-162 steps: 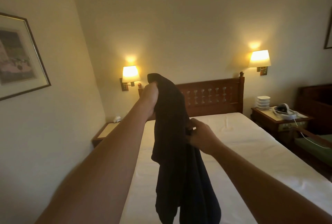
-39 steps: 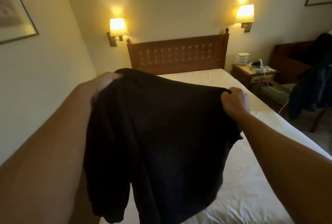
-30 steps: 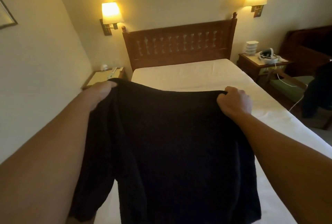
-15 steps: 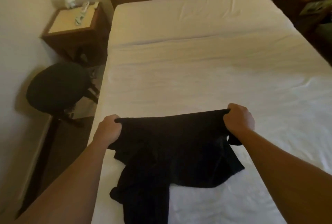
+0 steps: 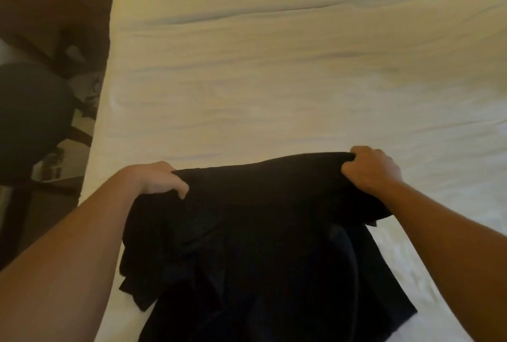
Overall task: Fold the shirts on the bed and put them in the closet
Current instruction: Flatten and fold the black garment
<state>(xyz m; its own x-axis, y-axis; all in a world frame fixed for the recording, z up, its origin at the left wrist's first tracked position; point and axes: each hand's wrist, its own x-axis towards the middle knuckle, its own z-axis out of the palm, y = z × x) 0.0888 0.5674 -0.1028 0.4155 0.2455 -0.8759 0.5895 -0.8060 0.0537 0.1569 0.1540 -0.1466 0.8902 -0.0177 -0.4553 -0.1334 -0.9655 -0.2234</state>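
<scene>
The black shirt (image 5: pixel 247 245), held up in the air a second ago, now lies lowered onto the bed (image 5: pixel 274 81). Left hand (image 5: pixel 156 180) and right hand (image 5: pixel 370 169) each grip its far edge. Folding can begin.

Black shirt (image 5: pixel 255 237) bunched on the white bed (image 5: pixel 274 81), left hand (image 5: pixel 156 178) and right hand (image 5: pixel 370 169) each gripped a corner of its far edge — held taut between them, dark round stool (image 5: pixel 33 119) and wooden nightstand (image 5: pixel 46 4) stood left of the bed.
</scene>
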